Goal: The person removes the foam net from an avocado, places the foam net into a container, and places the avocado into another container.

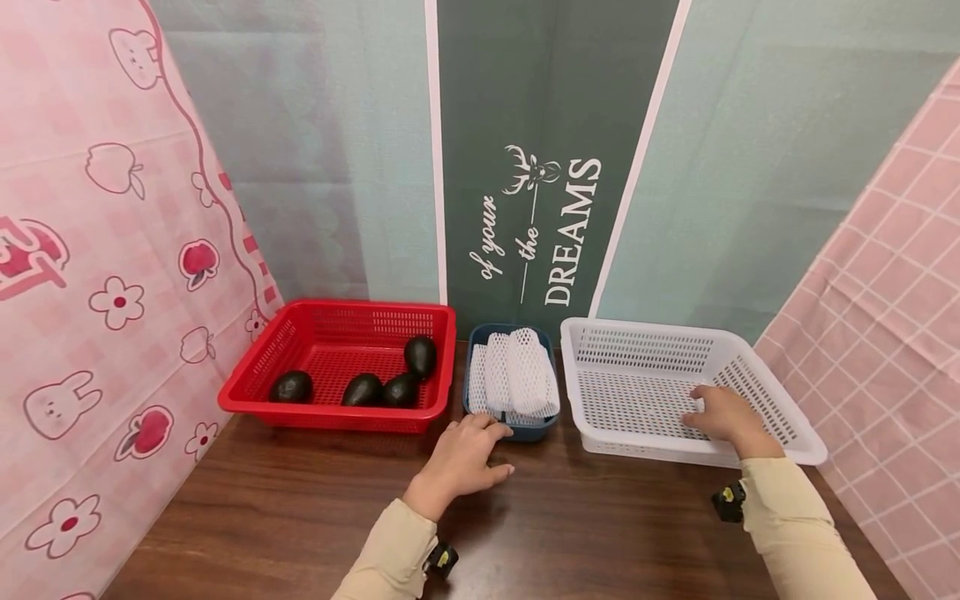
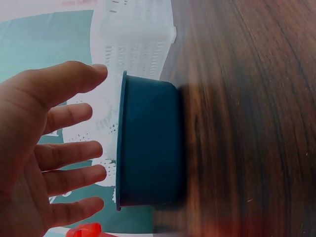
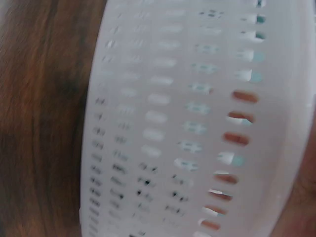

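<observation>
My left hand [image 1: 465, 457] is at the near edge of a small blue container [image 2: 150, 143], fingers spread and relaxed with nothing in them. Several white foam net sleeves [image 1: 517, 375] lie piled in that container. On the right, my right hand [image 1: 726, 414] reaches over the near side of a white perforated basket [image 1: 637, 337], with its fingers down inside. I see no object between those fingers. In the right wrist view the basket's wall [image 3: 163, 118] hides most of that hand. Several dark avocados [image 1: 363, 389] lie in a red basket [image 1: 337, 417] at left.
All three containers stand in a row on a brown wooden table [image 1: 585, 533], near a green cloth backdrop [image 1: 360, 167]. Pink printed cloth [image 1: 97, 333] hangs at the left, and pink checked cloth [image 1: 885, 317] borders the right side.
</observation>
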Demonstrator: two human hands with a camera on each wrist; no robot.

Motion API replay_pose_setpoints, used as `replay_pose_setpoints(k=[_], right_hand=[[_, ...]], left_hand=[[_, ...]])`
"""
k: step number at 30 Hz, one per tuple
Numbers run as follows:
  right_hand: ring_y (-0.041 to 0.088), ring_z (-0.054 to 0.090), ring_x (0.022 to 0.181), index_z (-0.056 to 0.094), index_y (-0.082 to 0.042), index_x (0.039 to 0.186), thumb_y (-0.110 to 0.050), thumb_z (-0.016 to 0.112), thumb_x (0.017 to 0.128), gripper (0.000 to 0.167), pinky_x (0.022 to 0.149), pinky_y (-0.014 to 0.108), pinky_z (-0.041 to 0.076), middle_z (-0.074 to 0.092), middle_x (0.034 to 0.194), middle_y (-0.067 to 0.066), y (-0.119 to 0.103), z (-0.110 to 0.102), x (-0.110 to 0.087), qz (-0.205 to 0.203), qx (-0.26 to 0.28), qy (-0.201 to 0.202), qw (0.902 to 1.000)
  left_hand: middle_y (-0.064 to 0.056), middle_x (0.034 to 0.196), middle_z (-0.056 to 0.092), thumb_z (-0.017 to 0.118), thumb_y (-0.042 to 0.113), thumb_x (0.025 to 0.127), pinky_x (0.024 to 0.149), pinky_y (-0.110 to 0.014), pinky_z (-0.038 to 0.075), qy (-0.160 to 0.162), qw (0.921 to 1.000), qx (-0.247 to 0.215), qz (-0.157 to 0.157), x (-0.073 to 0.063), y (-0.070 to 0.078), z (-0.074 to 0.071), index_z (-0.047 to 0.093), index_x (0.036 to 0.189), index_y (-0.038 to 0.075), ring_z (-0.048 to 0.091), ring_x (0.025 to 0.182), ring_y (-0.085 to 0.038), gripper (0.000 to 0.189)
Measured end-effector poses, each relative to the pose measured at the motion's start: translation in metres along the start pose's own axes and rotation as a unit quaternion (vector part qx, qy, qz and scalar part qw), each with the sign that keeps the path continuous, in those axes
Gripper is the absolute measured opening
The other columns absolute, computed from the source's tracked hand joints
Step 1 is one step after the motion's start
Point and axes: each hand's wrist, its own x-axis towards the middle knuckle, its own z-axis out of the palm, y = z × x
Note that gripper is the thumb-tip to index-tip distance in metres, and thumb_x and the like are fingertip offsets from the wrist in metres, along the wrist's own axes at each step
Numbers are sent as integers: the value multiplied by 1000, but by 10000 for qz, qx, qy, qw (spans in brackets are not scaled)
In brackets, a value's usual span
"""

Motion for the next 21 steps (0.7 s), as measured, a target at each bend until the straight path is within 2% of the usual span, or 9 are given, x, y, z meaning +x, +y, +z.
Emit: replay_pose_setpoints(k=[5,8,12,17,21], right_hand=[[53,44,95,53,13,112,-22,68,76,53,70,65,37,50,104,37,12,3,-2,450,-220,-99,9987],[50,45,89,52,14,109,-22,67,74,52,65,62,39,51,96,34,21,4,-2,593,-202,-193,9979],[49,46,88,51,13,110,-25,67,75,55,59,57,40,50,93,33,31,4,0,701,-71,-347,9969],[55,45,91,43,18,117,-29,69,75,69,65,58,40,47,103,40,39,6,2,832,64,-491,9953],[51,49,85,37,23,116,-27,70,74,73,68,57,40,46,102,42,43,7,4,908,196,-550,9942]], left_hand=[[-1,102,59,71,41,77,72,-36,46,-45,10000,-15,5,0,2,5,67,109,18,55,94,-20,40],[-1,102,59,71,40,77,72,-36,46,-100,9999,-26,18,0,3,8,66,109,17,55,94,-21,40],[-1,102,59,72,39,77,72,-35,45,-198,9998,-45,-32,-1,5,11,66,110,18,55,93,-21,39],[0,102,59,72,40,77,72,-35,45,-264,9996,-41,-55,-1,7,13,66,110,19,55,92,-21,40],[1,101,59,72,41,76,71,-34,45,-302,9995,-16,-46,-1,9,14,66,110,20,55,92,-21,40]])
